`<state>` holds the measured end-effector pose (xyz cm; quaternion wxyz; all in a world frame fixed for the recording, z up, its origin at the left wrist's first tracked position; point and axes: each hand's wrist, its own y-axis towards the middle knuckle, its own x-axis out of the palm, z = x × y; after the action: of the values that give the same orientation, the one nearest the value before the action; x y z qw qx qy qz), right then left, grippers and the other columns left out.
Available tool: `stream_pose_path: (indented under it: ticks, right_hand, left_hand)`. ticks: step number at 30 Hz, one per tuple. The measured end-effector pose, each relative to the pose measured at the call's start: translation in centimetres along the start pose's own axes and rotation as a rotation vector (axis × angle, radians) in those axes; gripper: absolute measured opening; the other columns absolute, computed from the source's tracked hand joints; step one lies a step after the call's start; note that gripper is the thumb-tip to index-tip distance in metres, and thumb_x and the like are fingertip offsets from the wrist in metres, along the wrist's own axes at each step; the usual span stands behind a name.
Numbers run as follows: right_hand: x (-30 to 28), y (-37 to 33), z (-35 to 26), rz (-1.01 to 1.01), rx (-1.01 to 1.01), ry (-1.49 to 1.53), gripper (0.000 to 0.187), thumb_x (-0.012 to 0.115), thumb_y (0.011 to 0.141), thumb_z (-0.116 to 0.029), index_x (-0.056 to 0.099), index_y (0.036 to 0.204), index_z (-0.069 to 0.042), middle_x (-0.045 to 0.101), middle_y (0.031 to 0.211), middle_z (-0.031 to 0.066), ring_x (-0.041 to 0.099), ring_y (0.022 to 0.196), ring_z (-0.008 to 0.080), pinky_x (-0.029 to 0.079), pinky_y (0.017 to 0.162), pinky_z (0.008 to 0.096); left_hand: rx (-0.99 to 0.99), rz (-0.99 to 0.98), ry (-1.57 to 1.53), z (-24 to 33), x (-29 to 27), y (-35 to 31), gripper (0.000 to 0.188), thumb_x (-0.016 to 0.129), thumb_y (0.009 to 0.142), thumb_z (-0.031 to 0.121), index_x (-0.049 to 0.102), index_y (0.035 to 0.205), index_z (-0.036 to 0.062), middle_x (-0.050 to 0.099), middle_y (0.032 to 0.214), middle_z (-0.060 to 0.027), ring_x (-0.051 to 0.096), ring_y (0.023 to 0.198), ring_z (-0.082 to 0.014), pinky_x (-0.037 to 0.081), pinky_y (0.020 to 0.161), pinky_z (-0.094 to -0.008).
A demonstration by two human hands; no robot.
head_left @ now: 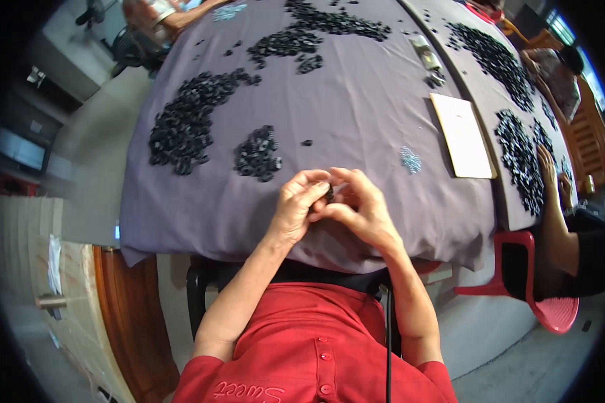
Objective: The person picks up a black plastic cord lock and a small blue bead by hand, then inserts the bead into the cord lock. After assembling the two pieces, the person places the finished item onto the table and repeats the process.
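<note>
Over the near edge of the cloth-covered table, both hands meet in front of me. My left hand (297, 205) is closed, its thumb and fingers pinching a small black part (329, 194). Beside it, my right hand (361, 209) curls its fingers and thumb toward the same part; what lies between its fingertips is too small to tell. A small heap of black ring-like parts (258, 154) lies just beyond my left hand, with a single black part (306, 142) apart from it. Right of my hands is a little pile of pale blue thin pieces (410, 160).
A larger black heap (181, 127) spreads at the left, with more heaps (286, 41) farther back. A pale flat board (462, 134) lies at the right near a clear container (426, 54). Other people sit around; one's hand (548, 164) touches parts by a pink chair (551, 312).
</note>
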<state>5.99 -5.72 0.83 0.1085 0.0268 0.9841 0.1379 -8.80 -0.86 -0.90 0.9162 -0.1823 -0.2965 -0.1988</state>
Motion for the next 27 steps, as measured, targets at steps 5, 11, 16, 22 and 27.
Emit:
stream_pose_path:
  ticks: [5,11,16,22,27]
  right_hand:
    - [-3.5,0.4,0.7,0.349,0.117,-0.081,0.016,0.065,0.082,-0.003,0.063,0.098,0.0,0.059,0.077,0.0009,0.052,0.065,0.0064,0.044,0.061,0.0211]
    - [-8.8,0.3,0.1,0.586,0.217,-0.144,0.009,0.061,0.086,-0.007,0.062,0.092,-0.001,0.056,0.071,-0.0026,0.047,0.06,0.0047,0.04,0.056,0.0199]
    - [-10.9,-1.2,1.1,0.56,0.199,-0.559,0.009,0.064,0.079,-0.004,0.063,0.087,-0.002,0.059,0.073,0.0058,0.052,0.06,0.0122,0.045,0.06,0.0263]
    - [-9.8,-0.6,1.9,0.43,0.161,-0.745,0.008,0.066,0.076,-0.007,0.06,0.081,-0.005,0.057,0.08,0.0087,0.057,0.071,0.0253,0.046,0.065,0.035]
    - [-9.5,0.0,2.9,0.401,0.178,-0.859,0.007,0.064,0.076,-0.008,0.06,0.081,-0.006,0.056,0.082,0.0081,0.056,0.082,0.0273,0.045,0.072,0.0374]
  left_hand:
    - [-0.088,-0.052,-0.077,0.9,-0.3,-0.5,0.01,0.052,0.091,0.011,0.057,0.093,0.0027,0.057,0.074,-0.0064,0.046,0.051,-0.0076,0.034,0.042,-0.0192]
    - [-0.073,-0.058,-0.107,1.1,-0.7,-0.5,0.015,0.051,0.095,0.018,0.054,0.087,0.0054,0.056,0.077,-0.0062,0.047,0.054,-0.0078,0.036,0.043,-0.0198]
    - [-0.027,-0.044,-0.06,0.6,-0.7,-0.4,0.012,0.053,0.094,0.016,0.054,0.087,0.0055,0.057,0.075,-0.0054,0.047,0.051,-0.0069,0.035,0.042,-0.0195]
    - [-0.033,-0.049,-0.057,0.5,-0.6,-0.4,0.012,0.052,0.094,0.014,0.055,0.086,0.0045,0.058,0.076,-0.0068,0.047,0.051,-0.0074,0.036,0.043,-0.0202]
    - [-0.042,-0.06,-0.057,0.5,-0.6,-0.3,0.012,0.052,0.094,0.014,0.055,0.086,0.0042,0.059,0.076,-0.0075,0.048,0.052,-0.0078,0.037,0.044,-0.0206]
